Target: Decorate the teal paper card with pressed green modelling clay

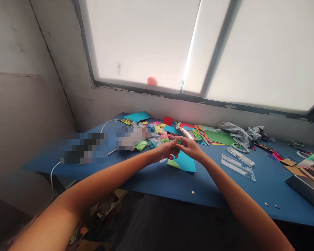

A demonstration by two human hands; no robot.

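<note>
Over the middle of the table, my left hand (164,151) and my right hand (190,147) meet at the fingertips. Between them is a small dark green piece (176,147), mostly covered by the fingers; its material cannot be made out. Both hands are closed on it. Just beneath lies a bright blue sheet (187,162), with a flat light green piece (173,164) on its left corner. Scissors (199,131) with orange and yellow handles rest behind my right hand.
Colourful soft packets (158,129) are heaped behind my left hand. Clear plastic cases (238,166) and a white tape ring (240,148) lie to the right. Coloured sheets (221,137) and a crumpled grey cloth (235,133) are near the wall. A white cable (52,174) hangs over the left edge.
</note>
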